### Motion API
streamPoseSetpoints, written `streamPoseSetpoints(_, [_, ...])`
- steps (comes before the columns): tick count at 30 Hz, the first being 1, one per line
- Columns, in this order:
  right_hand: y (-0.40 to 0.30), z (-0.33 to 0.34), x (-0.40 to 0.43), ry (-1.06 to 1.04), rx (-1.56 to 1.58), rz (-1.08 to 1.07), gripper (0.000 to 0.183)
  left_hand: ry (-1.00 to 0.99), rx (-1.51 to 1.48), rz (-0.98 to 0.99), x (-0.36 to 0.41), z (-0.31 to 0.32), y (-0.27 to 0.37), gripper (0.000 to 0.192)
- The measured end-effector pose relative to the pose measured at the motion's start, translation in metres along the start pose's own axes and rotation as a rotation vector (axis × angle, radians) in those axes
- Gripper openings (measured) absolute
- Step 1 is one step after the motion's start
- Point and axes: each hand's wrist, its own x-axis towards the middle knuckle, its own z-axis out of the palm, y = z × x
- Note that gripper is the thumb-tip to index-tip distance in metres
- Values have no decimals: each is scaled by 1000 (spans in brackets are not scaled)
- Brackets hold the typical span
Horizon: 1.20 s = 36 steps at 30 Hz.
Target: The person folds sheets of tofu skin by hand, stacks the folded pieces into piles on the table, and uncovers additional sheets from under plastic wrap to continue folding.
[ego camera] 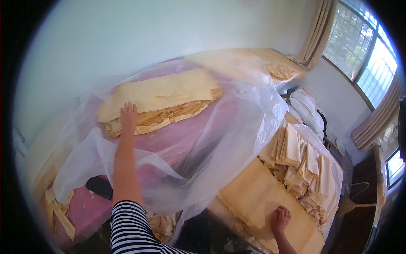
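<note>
My left hand (129,115) reaches far forward. It lies flat with its fingers slightly apart on the left end of a stack of thin, pale-yellow sheets (165,90), possibly dried tofu skin. Folded, crinkled layers show along the stack's near side. Under it is a pink surface (158,144), partly covered by clear plastic sheeting (222,149). My right hand (280,217) is low at the right, fingers curled, over a large flat pile of tan sheets (250,193). Whether it touches or grips the top sheet cannot be told. Folded bundles (304,158) lie beyond that pile.
A black object (100,187) and torn strips (62,216) lie on the pink surface at the left. Crumpled sheets (161,223) sit below the plastic. White sacks (306,106) stand under the barred window (352,41). More sheets (244,58) extend along the wall.
</note>
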Motion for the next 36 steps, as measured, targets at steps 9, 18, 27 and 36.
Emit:
streamPoseSetpoints(9, [-15,-7,7,-47,-17,14,17,-102,20,31,33,18,-5,42])
streamPoseSetpoints(18, [-6,-9,4,-28,20,2,20,26,95,180,15,-102,16,10])
streamPoseSetpoints(27, [8,0,-5,31,65,25,20,-2,-17,548,-165,-116,51,20])
streamPoseSetpoints(36, [-4,-16,-4,69,69,-34,13,41,-182,-240,-181,-107,9,74])
